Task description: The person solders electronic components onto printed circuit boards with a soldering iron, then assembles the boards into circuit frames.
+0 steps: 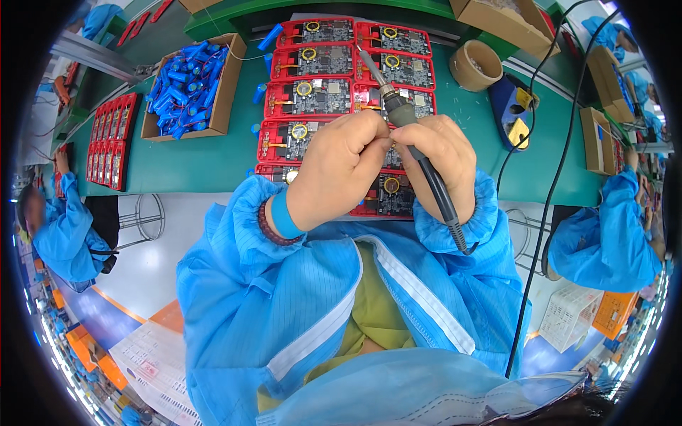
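While left hand [339, 160] pinches beside right hand [446, 153], fingertips close together (anything between them hidden), right hand grips soldering iron [432, 181], tip above red-cased circuit boards [330, 62]. Boards: two columns beneath hands, visible ones uncovered. Loose blue cells [271, 37]: along boards' left edge. Carton [229, 85]: many more such cells [186, 89]. Progress, judged: work unfinished, ample cells left; which boards are done, cannot tell, solder detail too small and lower rows partly hidden by hands
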A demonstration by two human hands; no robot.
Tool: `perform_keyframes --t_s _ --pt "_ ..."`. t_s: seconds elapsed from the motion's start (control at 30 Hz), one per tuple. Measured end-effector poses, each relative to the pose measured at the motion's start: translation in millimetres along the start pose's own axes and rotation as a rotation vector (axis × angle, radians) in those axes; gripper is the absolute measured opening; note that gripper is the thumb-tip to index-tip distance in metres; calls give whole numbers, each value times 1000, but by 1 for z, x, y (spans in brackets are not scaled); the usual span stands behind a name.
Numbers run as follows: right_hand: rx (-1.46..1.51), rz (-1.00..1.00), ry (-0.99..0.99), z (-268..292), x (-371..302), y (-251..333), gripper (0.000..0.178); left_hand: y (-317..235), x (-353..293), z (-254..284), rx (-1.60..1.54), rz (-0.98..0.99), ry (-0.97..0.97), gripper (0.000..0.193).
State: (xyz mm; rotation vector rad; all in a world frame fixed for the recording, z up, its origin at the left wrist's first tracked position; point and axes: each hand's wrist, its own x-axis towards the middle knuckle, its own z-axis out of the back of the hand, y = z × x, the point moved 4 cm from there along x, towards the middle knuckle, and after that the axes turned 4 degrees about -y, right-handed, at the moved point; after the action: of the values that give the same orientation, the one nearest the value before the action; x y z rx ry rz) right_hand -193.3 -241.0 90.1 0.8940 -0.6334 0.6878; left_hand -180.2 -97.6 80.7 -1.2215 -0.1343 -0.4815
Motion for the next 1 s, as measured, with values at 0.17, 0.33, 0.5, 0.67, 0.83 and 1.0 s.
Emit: perform_keyframes --t_s 0.17,0.33,0.5,0.67,0.83,1.0 --pt "14 -12 15 1 0 -1 37 -4 2 -1 77 -91 -1 5" --pt "23 -9 -44 1 1 -8 37 -2 6 -3 26 -52 -15 4" --pt "16 61 -40 -1 -2 -12 38 -4 7 -3 79 -112 -49 5" --pt "-26 -52 -137 17 -4 -18 37 -1 10 17 59 -13 -193 1" --pt "-37 -208 -272 29 -1 -23 29 6 10 10 -169 137 -158 3" --pt "213 -383 -251 14 1 -20 30 1 10 1 -55 27 -112 3"
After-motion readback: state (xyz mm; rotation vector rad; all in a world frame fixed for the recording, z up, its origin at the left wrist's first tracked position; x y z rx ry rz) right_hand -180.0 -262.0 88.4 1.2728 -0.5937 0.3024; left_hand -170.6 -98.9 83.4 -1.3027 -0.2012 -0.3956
